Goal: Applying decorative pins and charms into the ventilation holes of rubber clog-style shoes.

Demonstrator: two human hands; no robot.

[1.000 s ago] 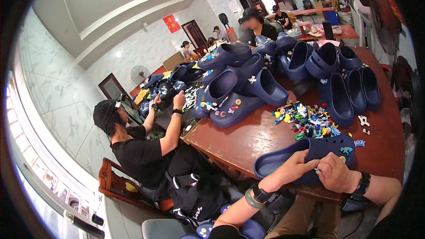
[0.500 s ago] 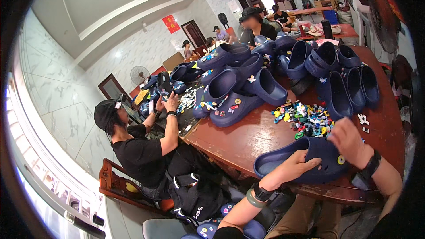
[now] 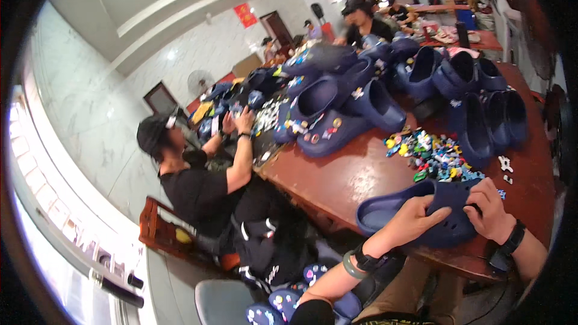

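Note:
A navy blue clog [image 3: 394, 204] lies on its sole at the near edge of the table, its toe pointing right. My left hand [image 3: 412, 219] grips it by the upper near the opening, thumb laid over the top. My right hand [image 3: 489, 207] is at the toe with its fingers curled and pressed against the holed upper; whatever they pinch is hidden. Just beyond the clog is a heap of small colourful shoe charms [image 3: 436, 153]. A few white charms [image 3: 504, 164] lie apart to the right.
Piled navy clogs [image 3: 334, 135], some with charms, cover the far part of the red-brown table [image 3: 343, 180]. More clogs [image 3: 478, 135] stand at right. A co-worker in black [image 3: 198, 174] sits at left beside white pieces. Decorated clogs [image 3: 283, 301] rest low beside a grey chair [image 3: 223, 304].
My right hand has come down from above the toe onto the clog's upper, covering the spot where a round yellow charm showed. My left hand keeps its grip. The whole view has shifted slightly.

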